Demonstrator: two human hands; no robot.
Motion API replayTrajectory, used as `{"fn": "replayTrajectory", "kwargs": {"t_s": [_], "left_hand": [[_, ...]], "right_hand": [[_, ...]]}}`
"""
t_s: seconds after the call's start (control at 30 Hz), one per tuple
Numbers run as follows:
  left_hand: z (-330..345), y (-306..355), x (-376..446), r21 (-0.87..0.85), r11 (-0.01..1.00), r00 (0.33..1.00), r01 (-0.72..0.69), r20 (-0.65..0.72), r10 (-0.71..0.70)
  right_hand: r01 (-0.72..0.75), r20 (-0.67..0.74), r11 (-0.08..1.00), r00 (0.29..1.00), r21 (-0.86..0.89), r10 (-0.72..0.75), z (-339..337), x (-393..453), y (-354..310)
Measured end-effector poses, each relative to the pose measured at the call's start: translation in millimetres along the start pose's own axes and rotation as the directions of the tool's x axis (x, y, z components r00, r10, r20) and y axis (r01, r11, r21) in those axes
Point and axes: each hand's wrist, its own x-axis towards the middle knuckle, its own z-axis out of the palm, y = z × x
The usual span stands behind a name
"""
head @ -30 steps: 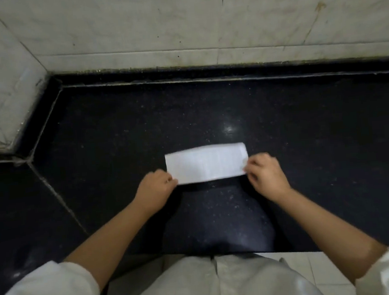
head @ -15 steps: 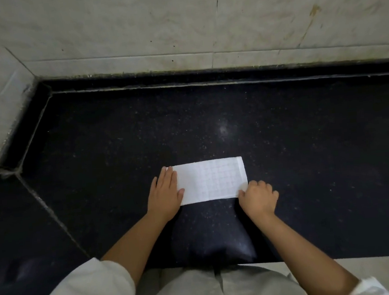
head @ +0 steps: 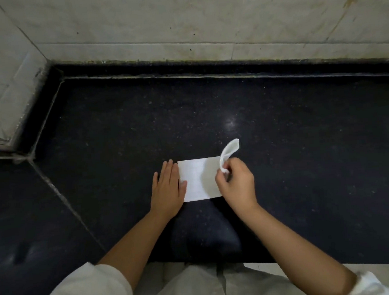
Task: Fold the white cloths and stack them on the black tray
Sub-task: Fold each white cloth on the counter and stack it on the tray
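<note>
A white cloth [head: 199, 179], folded into a narrow strip, lies on the black stone counter [head: 281, 140] in front of me. My left hand [head: 168, 191] lies flat with fingers together, pressing down the strip's left end. My right hand [head: 237, 186] pinches the right end of the cloth and holds it lifted, so the end curls up above the strip. No black tray is in view.
Pale tiled walls [head: 179, 20] close off the counter at the back and at the left corner. A seam [head: 60, 195] runs diagonally across the counter on the left. The counter's near edge is just above my white clothing [head: 200, 289].
My left hand went from gripping the left end to lying flat on it. My right hand has lifted the right end of the cloth off the counter and brought it leftward.
</note>
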Motion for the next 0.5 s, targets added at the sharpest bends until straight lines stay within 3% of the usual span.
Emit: {"fn": "replayTrajectory", "kwargs": {"t_s": [0.13, 0.27, 0.5], "left_hand": [[-2, -32, -21, -0.106, 0.993, 0.994, 0.047, -0.095, -0.057], [2, -56, -40, -0.141, 0.985, 0.987, 0.101, -0.113, -0.118], [11, -62, -47, -0.197, 0.979, 0.981, 0.055, -0.171, -0.09]], "right_hand": [[0.279, 0.179, 0.951, 0.951, -0.135, -0.254, 52, -7, -8], [0.445, 0.337, 0.852, 0.875, -0.277, -0.348, 86, -20, 11], [0.499, 0.242, 0.821, 0.864, -0.277, -0.442, 78, -21, 17]]}}
